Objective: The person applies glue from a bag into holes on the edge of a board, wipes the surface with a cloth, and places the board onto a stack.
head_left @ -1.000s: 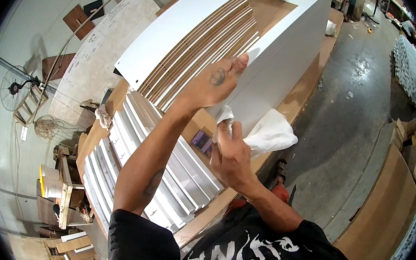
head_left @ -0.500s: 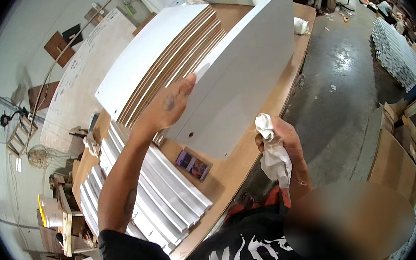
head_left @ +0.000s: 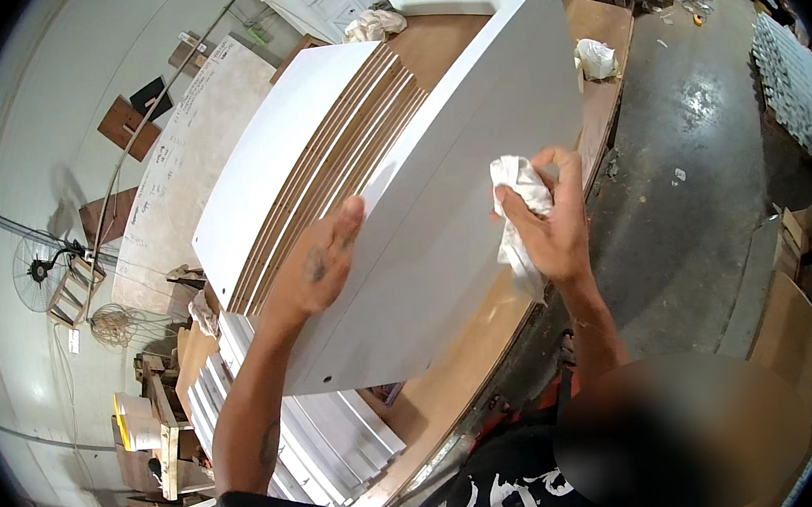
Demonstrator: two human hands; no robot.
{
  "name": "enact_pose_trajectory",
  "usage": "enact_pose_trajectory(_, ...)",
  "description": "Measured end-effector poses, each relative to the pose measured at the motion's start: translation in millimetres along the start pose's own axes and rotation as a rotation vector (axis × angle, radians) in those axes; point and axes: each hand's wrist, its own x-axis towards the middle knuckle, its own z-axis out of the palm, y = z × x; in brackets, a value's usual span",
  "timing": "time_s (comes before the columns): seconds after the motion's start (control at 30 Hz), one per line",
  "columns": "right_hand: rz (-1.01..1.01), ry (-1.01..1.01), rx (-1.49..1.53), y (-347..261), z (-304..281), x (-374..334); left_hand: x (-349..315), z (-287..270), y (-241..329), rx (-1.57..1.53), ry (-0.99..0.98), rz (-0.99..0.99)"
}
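A long white panel stands on its edge on the wooden table, with a small dark hole near its near end. My left hand is closed over the panel's upper edge; some of its fingers are hidden. In my right hand is a bunched white cloth, its loose end hanging down in front of the panel's broad face. To the left of the panel lies a stack of white panels with brown edges showing. White grooved strips lie near me, partly under my left forearm.
The brown table top shows along the panel's right side. A phone is mostly hidden by the panel's near end. At the far right of the table sits a white crumpled bundle. Concrete floor runs along the right.
The panel's near end has come toward me and now covers most of the phone. My right hand has risen with the cloth to the panel's face. My left hand sits slightly lower in view.
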Motion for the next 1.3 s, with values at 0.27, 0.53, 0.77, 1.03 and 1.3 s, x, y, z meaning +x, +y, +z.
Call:
enact_pose_trajectory(0.27,-0.338,0.242,-0.944,34,-27,109,3,8,-3,0.036,0.077,-0.181)
enact_pose_trajectory(0.53,-0.202,0.01,-1.032,31,7,118,7,4,-14,0.007,0.041,-0.136)
enact_pose_trajectory(0.77,-0.232,-0.049,-1.108,18,31,89,12,-10,-8,0.051,-0.147,-0.161)
enact_pose_trajectory(1.03,-0.342,-0.078,-0.993,6,107,-6,0,-2,-12,0.04,0.024,-0.065)
enact_pose_trajectory(1.3,-0.5,-0.058,-0.93,-7,147,-79,-2,1,-11,0.028,-0.027,-0.025)
